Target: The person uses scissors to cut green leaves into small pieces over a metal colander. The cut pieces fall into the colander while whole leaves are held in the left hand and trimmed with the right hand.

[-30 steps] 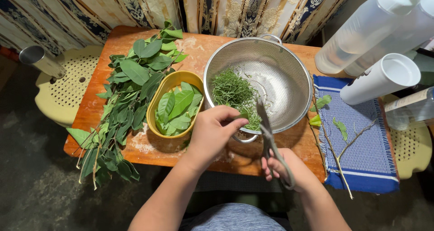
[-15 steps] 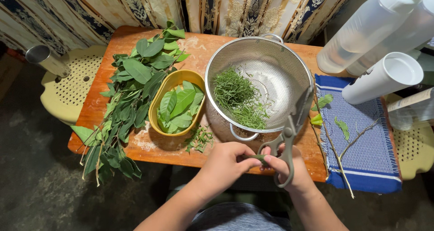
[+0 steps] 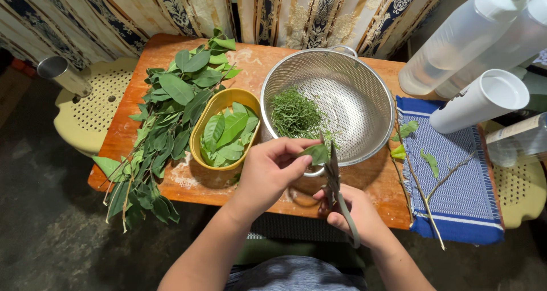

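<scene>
Currently, my left hand (image 3: 268, 174) pinches one folded green leaf (image 3: 317, 152) between thumb and fingers, just above the near rim of the colander (image 3: 373, 91). My right hand (image 3: 353, 214) is wrapped around the handles of one pair of scissors (image 3: 335, 188), fingers pressed together through the loops; the metal blades point upward and meet the leaf at its right edge. Whether the blades are fully shut I cannot tell.

Materials and shapes:
- Colander: one, round, perforated shiny metal, with loop handles. It holds a heap of finely shredded greens (image 3: 293, 115) on its left side.
- Bowl (image 3: 200, 132): one, oval, smooth yellow plastic, filled with flat whole leaves, just beside the colander on the left.
- Leafy branches (image 3: 165, 114): a loose pile of glossy, pointed leaves on thin stems, along the left of the table (image 3: 250, 57).
- Table: one, rectangular, orange-brown wood with pale worn patches.
- Cloth (image 3: 464, 171): one, woven, blue with white stripes, on the right, carrying bare twigs (image 3: 419, 183) and three stray leaves.
- Bottles (image 3: 456, 46): two, translucent white plastic, at upper right.
- Cup (image 3: 481, 100): one, white, cylindrical, lying on its side.
</scene>
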